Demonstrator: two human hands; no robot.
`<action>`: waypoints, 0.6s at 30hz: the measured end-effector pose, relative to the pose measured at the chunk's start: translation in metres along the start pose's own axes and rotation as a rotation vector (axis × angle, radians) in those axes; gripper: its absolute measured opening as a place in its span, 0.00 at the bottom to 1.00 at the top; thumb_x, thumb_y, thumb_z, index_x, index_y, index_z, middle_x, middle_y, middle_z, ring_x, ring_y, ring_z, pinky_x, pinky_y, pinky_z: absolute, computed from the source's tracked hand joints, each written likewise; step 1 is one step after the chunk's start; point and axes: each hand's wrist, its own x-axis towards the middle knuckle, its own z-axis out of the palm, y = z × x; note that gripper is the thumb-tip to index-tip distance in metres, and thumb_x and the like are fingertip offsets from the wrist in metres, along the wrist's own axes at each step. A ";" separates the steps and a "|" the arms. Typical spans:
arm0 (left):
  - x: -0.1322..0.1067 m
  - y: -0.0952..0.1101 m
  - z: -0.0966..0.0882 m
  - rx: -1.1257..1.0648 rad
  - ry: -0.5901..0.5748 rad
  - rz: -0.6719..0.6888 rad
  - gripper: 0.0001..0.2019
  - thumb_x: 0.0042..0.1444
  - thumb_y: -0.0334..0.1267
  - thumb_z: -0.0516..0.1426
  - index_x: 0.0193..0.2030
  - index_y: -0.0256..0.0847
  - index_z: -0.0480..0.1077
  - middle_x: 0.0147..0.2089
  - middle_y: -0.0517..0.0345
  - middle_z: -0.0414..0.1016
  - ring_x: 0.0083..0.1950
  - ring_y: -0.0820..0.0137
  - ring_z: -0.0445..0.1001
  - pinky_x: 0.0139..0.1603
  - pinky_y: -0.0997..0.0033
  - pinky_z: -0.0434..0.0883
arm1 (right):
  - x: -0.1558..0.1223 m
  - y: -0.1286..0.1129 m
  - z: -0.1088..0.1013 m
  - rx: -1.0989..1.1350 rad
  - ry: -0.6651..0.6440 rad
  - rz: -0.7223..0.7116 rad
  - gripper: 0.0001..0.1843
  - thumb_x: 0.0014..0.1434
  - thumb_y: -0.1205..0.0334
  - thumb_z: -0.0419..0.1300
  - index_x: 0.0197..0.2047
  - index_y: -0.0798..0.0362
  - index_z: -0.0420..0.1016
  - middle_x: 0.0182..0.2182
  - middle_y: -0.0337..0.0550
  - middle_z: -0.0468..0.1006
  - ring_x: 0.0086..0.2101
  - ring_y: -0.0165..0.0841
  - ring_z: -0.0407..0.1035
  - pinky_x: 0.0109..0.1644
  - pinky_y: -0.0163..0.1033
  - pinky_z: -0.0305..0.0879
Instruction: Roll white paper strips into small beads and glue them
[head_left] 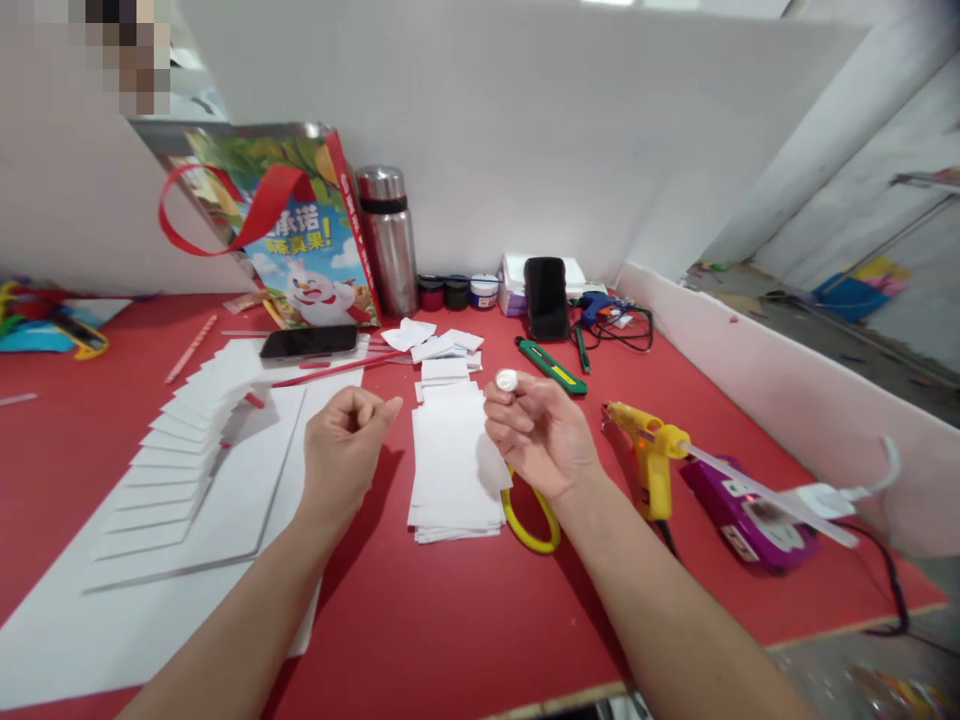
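Observation:
My right hand (536, 430) pinches a small white roll (507, 380), perhaps rolled paper, between thumb and fingers. Its round end faces me. To the left, my left hand (346, 440) is closed with the fingers curled and the thumb pointing right; whatever is inside it, if anything, is hidden. Between the hands lies a stack of white paper strips (454, 460), with smaller white scraps (444, 345) behind it. A yellow loop handle (536, 540) shows partly from under the papers, near my right wrist. A stepped white card structure (161, 480) stands left of my left hand.
On the red table (442, 630) a yellow glue gun (652, 455) and a purple power strip (750, 520) lie right. A green cutter (551, 366) is behind my right hand. Phones (309, 343), a steel flask (388, 240), a bag (300, 240) and paint jars (457, 291) stand behind.

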 end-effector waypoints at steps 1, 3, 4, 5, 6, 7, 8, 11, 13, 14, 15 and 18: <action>0.002 0.000 0.000 -0.040 -0.029 -0.017 0.13 0.51 0.34 0.67 0.29 0.41 0.65 0.31 0.63 0.69 0.31 0.75 0.66 0.34 0.76 0.67 | 0.000 0.003 0.001 -0.023 0.015 0.008 0.10 0.51 0.62 0.66 0.30 0.53 0.67 0.26 0.33 0.63 0.20 0.21 0.47 0.19 0.27 0.49; 0.004 0.003 0.001 -0.044 -0.112 -0.083 0.11 0.54 0.35 0.66 0.41 0.43 0.70 0.37 0.61 0.72 0.33 0.74 0.69 0.33 0.75 0.68 | -0.001 0.009 0.002 -0.077 0.045 0.011 0.11 0.51 0.63 0.67 0.31 0.53 0.67 0.26 0.33 0.67 0.20 0.20 0.50 0.20 0.28 0.48; 0.003 0.005 0.003 -0.053 -0.156 -0.090 0.10 0.56 0.36 0.64 0.44 0.43 0.71 0.39 0.59 0.73 0.33 0.74 0.70 0.34 0.75 0.68 | -0.001 0.012 0.002 -0.110 0.054 0.009 0.11 0.50 0.64 0.68 0.31 0.53 0.68 0.25 0.33 0.68 0.19 0.20 0.52 0.20 0.28 0.48; 0.002 0.007 0.005 -0.075 -0.207 -0.077 0.11 0.57 0.36 0.63 0.46 0.43 0.71 0.42 0.57 0.74 0.35 0.73 0.71 0.35 0.74 0.69 | -0.002 0.015 0.003 -0.146 0.059 0.011 0.11 0.50 0.64 0.68 0.31 0.53 0.68 0.24 0.33 0.69 0.19 0.20 0.53 0.21 0.28 0.47; -0.001 0.009 0.007 -0.099 -0.260 -0.057 0.15 0.57 0.35 0.64 0.50 0.43 0.72 0.45 0.56 0.73 0.36 0.73 0.72 0.37 0.74 0.70 | -0.002 0.017 0.004 -0.183 0.061 0.018 0.12 0.49 0.64 0.69 0.31 0.53 0.68 0.23 0.32 0.68 0.19 0.20 0.53 0.21 0.29 0.47; -0.004 0.010 0.010 -0.123 -0.320 -0.028 0.20 0.55 0.34 0.65 0.55 0.45 0.71 0.48 0.55 0.73 0.38 0.72 0.73 0.40 0.72 0.72 | -0.003 0.020 0.004 -0.217 0.060 0.030 0.13 0.49 0.63 0.70 0.31 0.53 0.69 0.21 0.31 0.67 0.18 0.20 0.54 0.21 0.29 0.47; -0.006 0.010 0.012 -0.137 -0.387 0.004 0.23 0.54 0.33 0.66 0.58 0.47 0.71 0.51 0.54 0.72 0.39 0.72 0.73 0.42 0.70 0.73 | -0.003 0.022 0.005 -0.251 0.058 0.045 0.13 0.49 0.62 0.71 0.30 0.54 0.69 0.20 0.30 0.66 0.18 0.20 0.54 0.21 0.29 0.48; -0.012 0.008 0.017 -0.091 -0.442 0.129 0.17 0.57 0.33 0.64 0.53 0.46 0.75 0.52 0.52 0.71 0.47 0.68 0.74 0.48 0.67 0.74 | -0.003 0.029 0.006 -0.349 0.054 0.076 0.16 0.49 0.57 0.72 0.31 0.54 0.70 0.18 0.30 0.67 0.17 0.21 0.56 0.20 0.29 0.48; -0.013 0.006 0.017 -0.061 -0.423 0.179 0.13 0.59 0.33 0.63 0.51 0.45 0.77 0.49 0.52 0.72 0.49 0.66 0.74 0.48 0.68 0.74 | -0.002 0.032 0.004 -0.412 0.059 0.064 0.17 0.49 0.55 0.73 0.31 0.54 0.70 0.17 0.31 0.68 0.16 0.21 0.57 0.20 0.29 0.49; -0.013 0.006 0.017 -0.050 -0.412 0.187 0.12 0.59 0.33 0.62 0.50 0.45 0.78 0.48 0.52 0.72 0.48 0.67 0.74 0.47 0.69 0.74 | -0.002 0.033 0.003 -0.445 0.065 0.051 0.17 0.50 0.55 0.73 0.31 0.54 0.70 0.17 0.30 0.68 0.16 0.21 0.57 0.20 0.29 0.50; -0.013 0.006 0.017 -0.045 -0.404 0.184 0.12 0.60 0.33 0.62 0.50 0.44 0.78 0.47 0.52 0.72 0.47 0.67 0.74 0.45 0.70 0.74 | -0.001 0.033 0.003 -0.481 0.070 0.039 0.17 0.50 0.54 0.72 0.31 0.54 0.70 0.17 0.30 0.68 0.16 0.21 0.57 0.20 0.29 0.51; -0.013 0.007 0.017 -0.075 -0.400 0.106 0.11 0.60 0.34 0.62 0.49 0.42 0.79 0.47 0.52 0.72 0.41 0.70 0.75 0.41 0.72 0.74 | -0.004 0.024 0.005 -0.658 0.090 -0.012 0.16 0.54 0.51 0.68 0.35 0.54 0.71 0.20 0.32 0.70 0.17 0.23 0.58 0.21 0.31 0.54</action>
